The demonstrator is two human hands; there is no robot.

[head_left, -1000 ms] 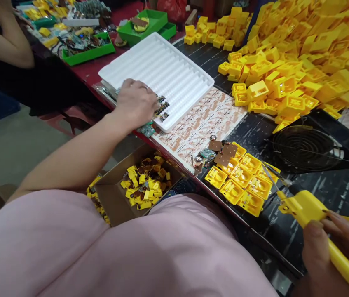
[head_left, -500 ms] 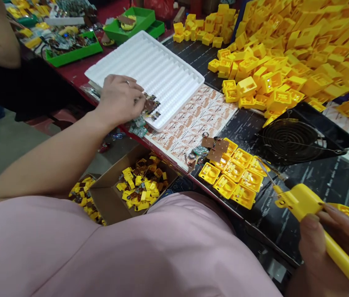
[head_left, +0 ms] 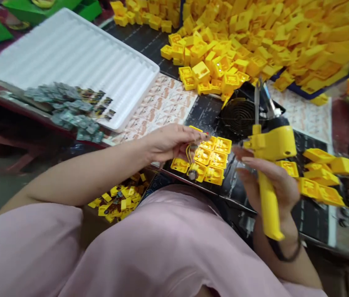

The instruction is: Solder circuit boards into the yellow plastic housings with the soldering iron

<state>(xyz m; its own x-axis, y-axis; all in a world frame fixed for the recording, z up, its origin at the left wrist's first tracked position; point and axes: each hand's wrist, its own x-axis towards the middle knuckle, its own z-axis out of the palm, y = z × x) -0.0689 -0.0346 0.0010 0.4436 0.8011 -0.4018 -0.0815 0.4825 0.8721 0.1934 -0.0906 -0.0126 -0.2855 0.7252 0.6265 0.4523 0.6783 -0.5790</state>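
My right hand [head_left: 273,181] is closed around the handle of a yellow soldering gun [head_left: 275,144], whose metal tip points up and away from me. My left hand [head_left: 174,142] pinches a small wired electronic part over the near-left side of the open yellow plastic cases [head_left: 218,160]. Thin yellow wires [head_left: 189,153] loop below its fingers, and a small round metal piece [head_left: 193,175] shows blurred beneath them. The cases lie side by side in rows near the table edge, hollow side up. What exactly sits between the left fingertips is partly hidden.
A white ridged foam tray [head_left: 78,49] with several wired circuit boards [head_left: 69,103] lies left. Behind is a large heap of yellow cases [head_left: 254,37]. A black fan [head_left: 239,113] stands beyond the rows; more yellow parts [head_left: 322,173] lie right. Below is a box of yellow pieces [head_left: 121,200].
My left hand has moved from the boards on the foam tray to the rows of yellow cases, with a wired part in it. The soldering gun has been raised upright, and the view has turned right.
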